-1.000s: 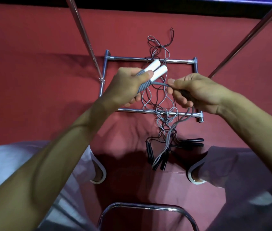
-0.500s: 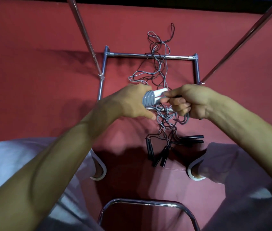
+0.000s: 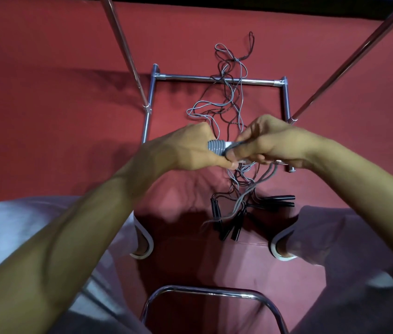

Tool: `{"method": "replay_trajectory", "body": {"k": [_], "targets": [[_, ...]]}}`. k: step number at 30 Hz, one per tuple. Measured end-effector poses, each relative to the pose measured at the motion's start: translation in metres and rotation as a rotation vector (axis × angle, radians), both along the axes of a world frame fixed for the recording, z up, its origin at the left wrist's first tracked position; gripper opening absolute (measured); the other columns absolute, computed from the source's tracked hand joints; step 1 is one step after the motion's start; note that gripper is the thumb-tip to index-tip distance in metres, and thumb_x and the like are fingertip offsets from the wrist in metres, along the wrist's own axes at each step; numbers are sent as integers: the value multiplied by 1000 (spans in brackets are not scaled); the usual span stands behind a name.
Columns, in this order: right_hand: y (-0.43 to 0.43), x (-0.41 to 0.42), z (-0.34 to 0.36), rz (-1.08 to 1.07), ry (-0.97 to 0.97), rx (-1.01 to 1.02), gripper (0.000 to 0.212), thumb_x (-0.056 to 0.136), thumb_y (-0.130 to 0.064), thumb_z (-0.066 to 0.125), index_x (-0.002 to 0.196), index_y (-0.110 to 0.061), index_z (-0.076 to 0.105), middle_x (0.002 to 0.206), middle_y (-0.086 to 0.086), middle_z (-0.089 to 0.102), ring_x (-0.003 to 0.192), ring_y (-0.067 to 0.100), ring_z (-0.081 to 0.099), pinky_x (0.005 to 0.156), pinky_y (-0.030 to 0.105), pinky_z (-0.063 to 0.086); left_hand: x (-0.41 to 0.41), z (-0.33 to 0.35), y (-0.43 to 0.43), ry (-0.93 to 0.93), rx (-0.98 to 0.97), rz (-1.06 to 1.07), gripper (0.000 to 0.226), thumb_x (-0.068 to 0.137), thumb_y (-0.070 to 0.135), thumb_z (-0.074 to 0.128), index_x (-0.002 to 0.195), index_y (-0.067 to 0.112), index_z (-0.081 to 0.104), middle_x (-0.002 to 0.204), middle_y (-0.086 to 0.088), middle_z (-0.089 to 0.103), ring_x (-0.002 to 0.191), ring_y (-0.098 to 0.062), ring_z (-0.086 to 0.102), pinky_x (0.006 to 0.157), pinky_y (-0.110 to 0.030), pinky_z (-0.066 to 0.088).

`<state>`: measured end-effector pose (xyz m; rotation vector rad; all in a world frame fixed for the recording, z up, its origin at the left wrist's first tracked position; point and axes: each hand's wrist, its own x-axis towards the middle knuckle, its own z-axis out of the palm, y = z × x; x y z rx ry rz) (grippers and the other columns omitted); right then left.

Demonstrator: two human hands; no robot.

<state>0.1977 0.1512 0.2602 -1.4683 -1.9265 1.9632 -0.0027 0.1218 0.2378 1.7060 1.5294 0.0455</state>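
We see the left hand [image 3: 190, 150] clenched round the ribbed grey, white-tipped rope handles [image 3: 217, 147], held in the air above the red carpet [image 3: 46, 92], while the right hand [image 3: 270, 143] pinches the smooth grey cord [image 3: 248, 192] against them, slack trailing towards glossy black handles [image 3: 229, 229] beside a chrome tube frame [image 3: 190, 77].

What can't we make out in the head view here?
All in the head view:
- wrapped handles: mostly inside the left hand; only grey coils and a white tip show.
- grey rope: motion-blurred; its free end is lost among the black handles.
- right hand: its own fingers cover the pinch point.
- rack's near bar: mostly hidden behind both hands.
- chair frame: cut off by the bottom edge.
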Motion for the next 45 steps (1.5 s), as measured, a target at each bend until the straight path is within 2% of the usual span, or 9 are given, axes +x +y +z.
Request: {"method": "replay_trajectory", "body": {"k": [5,17,23,26,28,33,38,41,45], "targets": [[6,9,7,147,-13,380,14,78,5,81,79,-6,72,60,6,68,53,11,56,52,27,45,4,9,-3,-98,-286,-26,60,68,69,81,63,16,52,48,-2,46,43,-20,37,49,-32,34],[26,31,30,162,336,304,29,76,-28,88,93,-5,81,73,33,57,59,42,37,52,48,35,-2,47,-2,-336,-574,-123,55,85,56,71,63,11,47,50,-6,33,41,-12,21,48,-20,17],[24,27,17,190,371,183,49,78,-56,80,81,-7,76,63,36,49,53,32,36,48,38,33,-2,52,-5,-463,-620,-180,52,81,54,70,63,11,47,46,-4,34,36,-9,21,46,-16,21],[18,21,13,126,463,83,28,83,-41,78,64,-21,73,53,10,52,47,20,40,45,27,33,-6,55,-5,-590,-608,-171,51,79,58,65,63,12,49,43,-4,34,34,-8,22,45,-16,23],[12,15,8,50,536,-48,27,79,-28,79,56,-25,65,47,-7,46,42,5,35,43,19,25,-8,56,-3,-660,-571,-136,52,80,57,62,66,9,51,43,-4,34,32,-7,22,44,-16,24],[6,-1,-7,-144,640,-310,44,97,-44,51,59,-22,57,46,-7,38,39,1,30,41,18,19,-5,57,-3,-667,-387,-5,54,91,50,64,75,0,52,46,-6,34,33,-9,22,43,-16,23],[2,-11,-20,-285,458,-194,37,109,-21,37,72,-17,43,46,-4,29,41,5,21,40,17,15,2,42,-4,-578,-185,141,48,91,45,71,62,12,54,48,-10,36,37,-14,26,42,-20,23],[1,-10,-29,-297,347,-147,34,106,-2,30,75,-12,41,46,-2,30,43,8,20,41,16,18,2,31,-4,-487,-8,127,54,87,46,76,76,-4,59,50,-1,37,41,-16,31,44,-25,25],[-4,-7,-31,-349,339,-228,41,96,7,27,64,-11,43,44,-3,29,40,7,21,43,18,12,3,25,-6,-216,367,114,55,72,67,76,89,18,56,67,9,56,58,-12,47,56,-35,38]]}}
